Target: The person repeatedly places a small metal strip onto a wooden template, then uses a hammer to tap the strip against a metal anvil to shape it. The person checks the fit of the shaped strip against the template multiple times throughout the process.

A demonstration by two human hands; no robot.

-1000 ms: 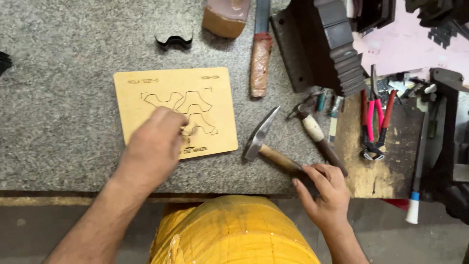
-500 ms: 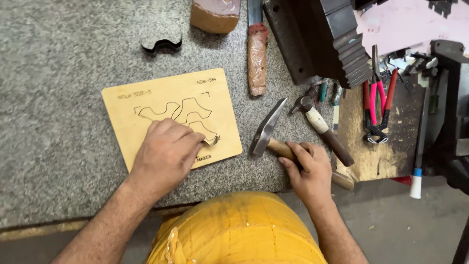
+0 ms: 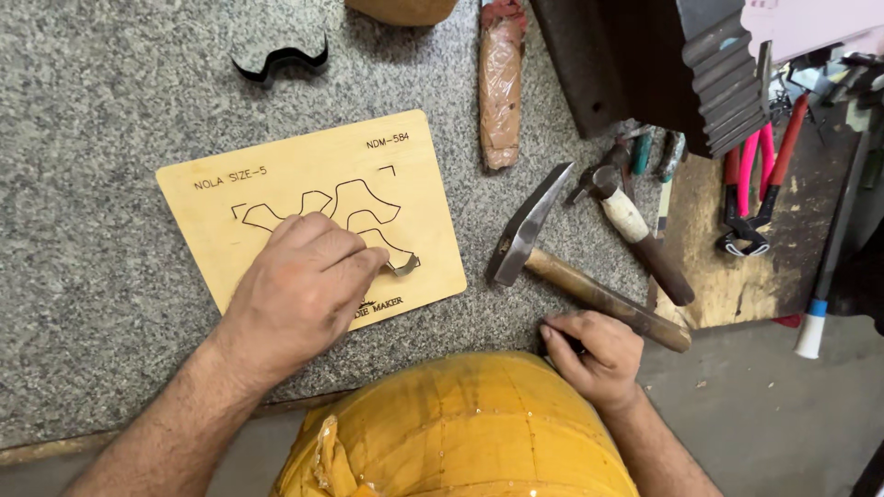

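Released, the wooden-handled hammer (image 3: 571, 267) lies beside the curled right hand (image 3: 594, 354); left hand (image 3: 304, 285) pinches a bent metal strip (image 3: 403, 267).

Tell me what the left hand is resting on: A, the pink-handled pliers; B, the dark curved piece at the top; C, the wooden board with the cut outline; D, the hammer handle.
C: the left hand lies on the wooden board, its fingers at the cut outline.

There's only the one view, from the worker's head, looking almost straight down, close over the stone bench (image 3: 110, 101). The near edge runs along the bottom, tools crowd the right side, and the wearer's own forearms come up from below.
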